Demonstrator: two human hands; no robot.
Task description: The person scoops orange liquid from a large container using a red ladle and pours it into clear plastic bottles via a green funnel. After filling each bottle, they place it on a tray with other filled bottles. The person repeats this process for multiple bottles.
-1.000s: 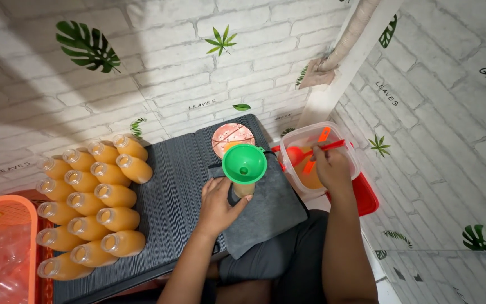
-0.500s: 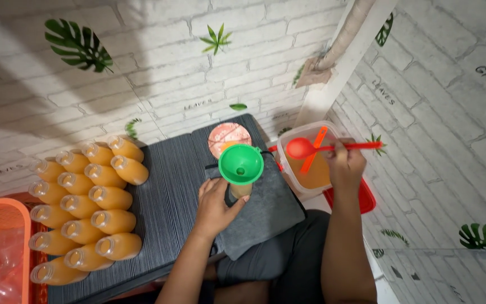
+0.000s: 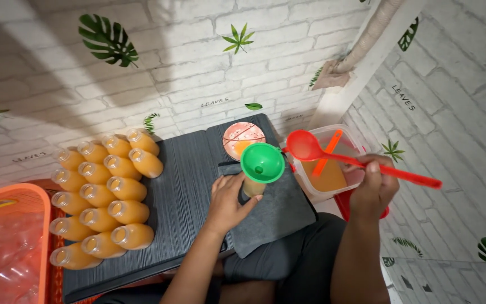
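My left hand (image 3: 227,201) grips a small clear bottle (image 3: 252,187) standing upright on a grey cloth (image 3: 279,217). A green funnel (image 3: 262,162) sits in the bottle's mouth. My right hand (image 3: 373,188) holds a red ladle (image 3: 333,157) by its long handle, its bowl just right of the funnel and above the rim of a clear tub (image 3: 351,174) of orange liquid. A second orange utensil (image 3: 327,153) leans inside the tub.
Several filled bottles of orange drink (image 3: 108,194) lie in rows on the dark board (image 3: 189,186) at left. An orange crate (image 3: 7,242) of empty bottles stands far left. A round pink lid (image 3: 243,137) lies behind the funnel. Brick-pattern walls close in behind and right.
My right hand has lifted the red ladle out of the tub and swung its bowl left toward the funnel. My left hand keeps holding the bottle.
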